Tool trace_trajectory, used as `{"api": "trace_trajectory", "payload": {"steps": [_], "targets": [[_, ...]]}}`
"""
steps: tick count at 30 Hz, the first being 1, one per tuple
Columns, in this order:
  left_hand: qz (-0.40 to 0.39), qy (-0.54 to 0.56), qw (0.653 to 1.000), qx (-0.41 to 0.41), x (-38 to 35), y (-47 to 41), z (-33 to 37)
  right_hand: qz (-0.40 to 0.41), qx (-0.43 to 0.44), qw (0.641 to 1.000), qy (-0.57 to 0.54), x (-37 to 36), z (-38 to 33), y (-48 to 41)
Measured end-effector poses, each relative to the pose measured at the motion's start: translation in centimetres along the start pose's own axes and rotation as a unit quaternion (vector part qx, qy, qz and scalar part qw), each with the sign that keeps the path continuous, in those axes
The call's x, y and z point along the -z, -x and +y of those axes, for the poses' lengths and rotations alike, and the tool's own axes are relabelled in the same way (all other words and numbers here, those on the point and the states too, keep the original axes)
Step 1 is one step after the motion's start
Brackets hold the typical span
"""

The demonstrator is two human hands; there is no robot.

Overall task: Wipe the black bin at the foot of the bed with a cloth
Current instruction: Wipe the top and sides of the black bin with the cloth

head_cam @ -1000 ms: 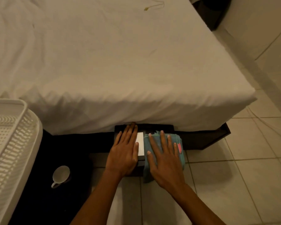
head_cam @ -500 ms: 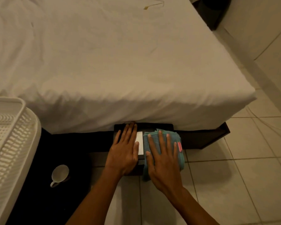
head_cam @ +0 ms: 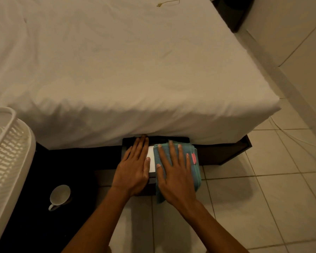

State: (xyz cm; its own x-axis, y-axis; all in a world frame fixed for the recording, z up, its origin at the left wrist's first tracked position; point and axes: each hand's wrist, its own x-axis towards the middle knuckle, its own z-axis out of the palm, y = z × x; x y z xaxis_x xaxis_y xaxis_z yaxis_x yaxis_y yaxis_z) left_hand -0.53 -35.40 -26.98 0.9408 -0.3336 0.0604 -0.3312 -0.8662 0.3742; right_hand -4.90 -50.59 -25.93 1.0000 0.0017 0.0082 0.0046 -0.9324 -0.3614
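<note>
The black bin (head_cam: 128,142) stands on the tiled floor against the foot of the bed, its far edge tucked under the white sheet. A white label (head_cam: 151,159) shows on its top between my hands. My left hand (head_cam: 134,166) lies flat on the left part of the bin's top, fingers together, holding nothing. My right hand (head_cam: 175,172) presses flat, fingers spread, on a folded teal cloth (head_cam: 194,172) with a pink tag that covers the bin's right part and hangs over its front edge.
The bed (head_cam: 135,70) with its white sheet fills the upper view. A white slatted plastic basket (head_cam: 5,154) is at the left edge. A white mug (head_cam: 59,195) stands on a dark mat (head_cam: 35,225) at lower left. Pale floor tiles (head_cam: 263,198) extend to the right, wall beyond.
My right hand and the cloth have slid a little toward the bed along the bin's top. My left hand has stayed in place.
</note>
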Motion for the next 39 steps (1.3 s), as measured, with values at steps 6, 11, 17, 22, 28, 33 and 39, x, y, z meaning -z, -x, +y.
{"api": "trace_trajectory", "payload": {"steps": [6,11,17,22,28,33,39], "targets": [[0.009,-0.009,1.0,-0.007,-0.2,0.2,0.0,0.002,-0.004,1.0,-0.007,0.2,0.4,-1.0],[0.01,-0.028,1.0,-0.001,-0.3,0.1,-0.3,-0.011,0.003,1.0,-0.008,0.3,0.3,-0.8],[0.01,-0.028,1.0,-0.005,-0.1,0.0,-0.2,0.003,-0.017,1.0,-0.001,-0.2,-0.2,0.6],[0.011,-0.029,1.0,-0.004,-0.2,0.1,-0.1,0.006,-0.026,1.0,-0.013,0.5,0.8,-1.8],[0.003,-0.023,1.0,0.006,0.0,0.0,-0.2,-0.005,-0.005,1.0,-0.003,-0.1,-0.3,-0.6],[0.001,-0.012,1.0,-0.002,0.0,0.0,-0.1,-0.002,-0.036,0.999,0.007,-0.2,-0.3,0.1],[0.011,-0.016,1.0,-0.004,-0.4,0.0,-0.1,0.003,-0.036,0.999,0.003,0.3,0.4,-1.3]]}}
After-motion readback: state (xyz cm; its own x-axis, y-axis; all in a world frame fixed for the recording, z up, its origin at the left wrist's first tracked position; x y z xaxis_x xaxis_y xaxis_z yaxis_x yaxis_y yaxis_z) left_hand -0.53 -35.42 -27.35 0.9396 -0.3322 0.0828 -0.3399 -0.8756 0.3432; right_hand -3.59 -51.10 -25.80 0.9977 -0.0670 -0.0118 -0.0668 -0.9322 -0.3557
